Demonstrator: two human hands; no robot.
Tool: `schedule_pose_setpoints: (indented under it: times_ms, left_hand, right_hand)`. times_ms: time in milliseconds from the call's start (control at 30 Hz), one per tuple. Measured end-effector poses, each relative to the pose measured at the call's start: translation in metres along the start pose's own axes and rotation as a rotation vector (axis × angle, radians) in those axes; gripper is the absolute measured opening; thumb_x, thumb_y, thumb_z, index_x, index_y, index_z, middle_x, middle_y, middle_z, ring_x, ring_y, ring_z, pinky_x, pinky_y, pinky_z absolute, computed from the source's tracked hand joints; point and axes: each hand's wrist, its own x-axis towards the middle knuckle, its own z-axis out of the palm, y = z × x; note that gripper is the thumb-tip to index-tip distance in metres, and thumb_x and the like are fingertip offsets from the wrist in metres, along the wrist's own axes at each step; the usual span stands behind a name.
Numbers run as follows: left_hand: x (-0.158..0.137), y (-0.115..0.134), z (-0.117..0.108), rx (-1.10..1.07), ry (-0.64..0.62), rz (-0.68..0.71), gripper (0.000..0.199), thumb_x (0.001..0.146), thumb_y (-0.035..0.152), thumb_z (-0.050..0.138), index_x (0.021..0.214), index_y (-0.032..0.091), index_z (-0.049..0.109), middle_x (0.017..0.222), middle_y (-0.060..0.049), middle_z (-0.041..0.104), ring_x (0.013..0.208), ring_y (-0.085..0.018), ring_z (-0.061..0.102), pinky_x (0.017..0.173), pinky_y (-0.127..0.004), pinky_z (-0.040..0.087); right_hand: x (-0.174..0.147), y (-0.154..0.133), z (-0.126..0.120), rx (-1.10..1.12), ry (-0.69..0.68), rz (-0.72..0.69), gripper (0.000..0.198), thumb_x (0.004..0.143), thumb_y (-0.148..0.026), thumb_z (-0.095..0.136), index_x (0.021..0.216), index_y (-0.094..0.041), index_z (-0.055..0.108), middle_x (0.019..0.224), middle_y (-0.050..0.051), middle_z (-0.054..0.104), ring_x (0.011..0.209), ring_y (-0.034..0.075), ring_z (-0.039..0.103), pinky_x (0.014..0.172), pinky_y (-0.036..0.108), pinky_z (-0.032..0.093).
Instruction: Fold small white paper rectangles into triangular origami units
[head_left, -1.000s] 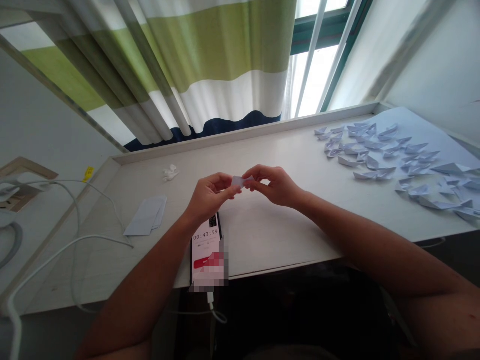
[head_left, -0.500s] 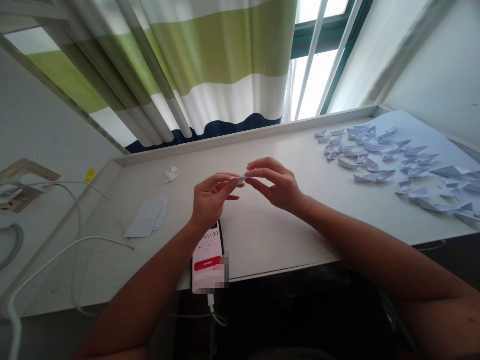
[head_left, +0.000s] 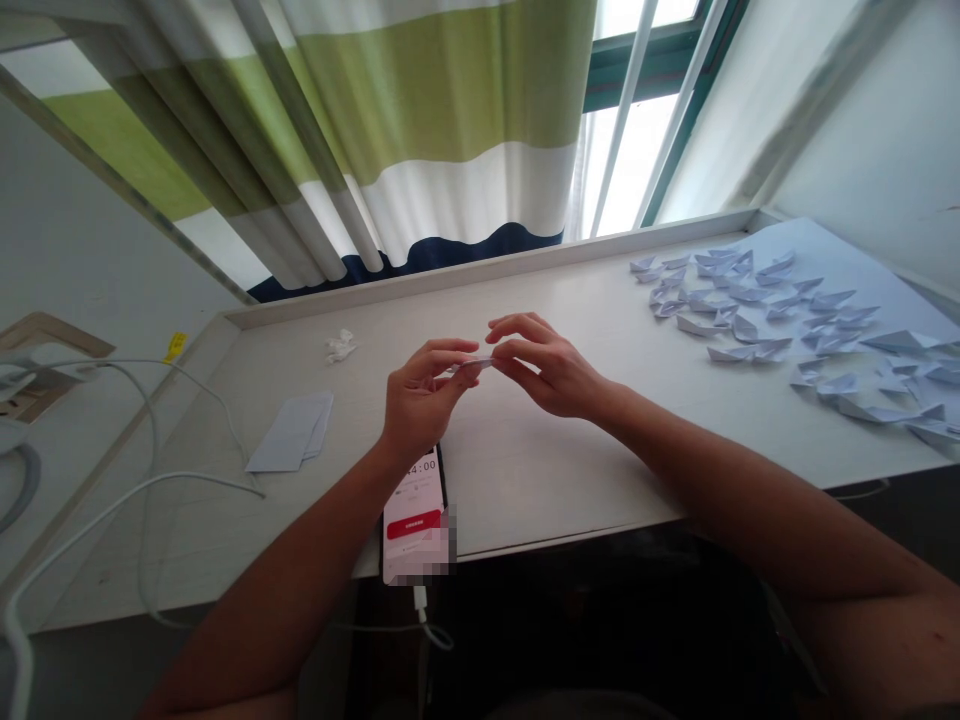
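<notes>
A small piece of folded white paper [head_left: 486, 362] is held above the table, mostly hidden by fingers. My left hand [head_left: 424, 392] pinches its left side between thumb and fingers. At its right end, my right hand [head_left: 551, 365] grips the tip with thumb and index finger, the other fingers curved above. Below my left hand lies a phone [head_left: 412, 545] with a lit screen, partly covered by the hand and wrist. Over on the right side, many folded paper boats [head_left: 750, 290] are spread out in a group.
White paper sheets [head_left: 289, 435] lie stacked at left on the white table [head_left: 525, 480]. Behind them is a crumpled white scrap [head_left: 340, 346]. White cables [head_left: 150, 480] loop across the left side, and one plugs into the phone. A striped curtain [head_left: 450, 100] hangs behind the table's raised back edge.
The fingers of my left hand have lifted and straightened slightly over the paper. My right hand has shifted a little, its upper fingers more curled. Both hands still hold the paper.
</notes>
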Motion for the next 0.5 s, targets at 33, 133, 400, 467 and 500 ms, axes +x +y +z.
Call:
schedule_pose_setpoints:
  times_ms: [33, 133, 400, 467, 500]
  left_hand:
    - [0.0, 0.0, 0.0, 0.027, -0.016, 0.008, 0.013, 0.09, 0.033, 0.089, 0.099, 0.026, 0.084, 0.116, -0.005, 0.081, 0.106, -0.022, 0.079, 0.081, -0.035, 0.072]
    - [0.0, -0.001, -0.001, 0.112, -0.048, 0.061, 0.012, 0.09, 0.029, 0.089, 0.102, 0.028, 0.085, 0.114, -0.005, 0.082, 0.11, -0.022, 0.077, 0.084, -0.035, 0.069]
    - [0.001, -0.005, -0.001, 0.107, -0.011, 0.061, 0.008, 0.091, 0.029, 0.087, 0.1, 0.029, 0.087, 0.11, -0.006, 0.079, 0.11, -0.023, 0.075, 0.089, -0.037, 0.064]
    - [0.001, -0.006, 0.0, 0.085, 0.019, 0.016, 0.009, 0.088, 0.032, 0.09, 0.097, 0.029, 0.087, 0.116, -0.007, 0.078, 0.113, -0.024, 0.073, 0.09, -0.038, 0.063]
    - [0.001, -0.007, 0.0, 0.061, 0.029, -0.013, 0.01, 0.087, 0.033, 0.091, 0.095, 0.028, 0.087, 0.119, -0.007, 0.077, 0.115, -0.024, 0.073, 0.09, -0.038, 0.063]
  right_hand:
    - [0.0, 0.0, 0.0, -0.009, -0.005, 0.002, 0.018, 0.115, -0.028, 0.054, 0.107, -0.023, 0.069, 0.124, 0.011, 0.071, 0.126, 0.029, 0.065, 0.101, 0.051, 0.059]
    - [-0.001, 0.0, 0.003, -0.026, -0.031, 0.002, 0.021, 0.115, -0.032, 0.052, 0.107, -0.024, 0.07, 0.128, 0.011, 0.07, 0.13, 0.03, 0.062, 0.104, 0.053, 0.057]
    - [0.001, -0.007, 0.006, 0.217, 0.091, 0.419, 0.035, 0.098, -0.052, 0.08, 0.11, -0.02, 0.078, 0.106, 0.011, 0.08, 0.098, 0.027, 0.076, 0.089, 0.045, 0.063]
    - [0.002, -0.009, 0.008, 0.342, 0.062, 0.517, 0.038, 0.096, -0.056, 0.081, 0.099, -0.018, 0.08, 0.097, 0.01, 0.082, 0.09, 0.025, 0.077, 0.085, 0.043, 0.063]
    - [0.002, -0.01, 0.009, 0.404, 0.053, 0.538, 0.039, 0.096, -0.057, 0.08, 0.096, -0.018, 0.081, 0.095, 0.009, 0.083, 0.089, 0.025, 0.077, 0.084, 0.042, 0.063]
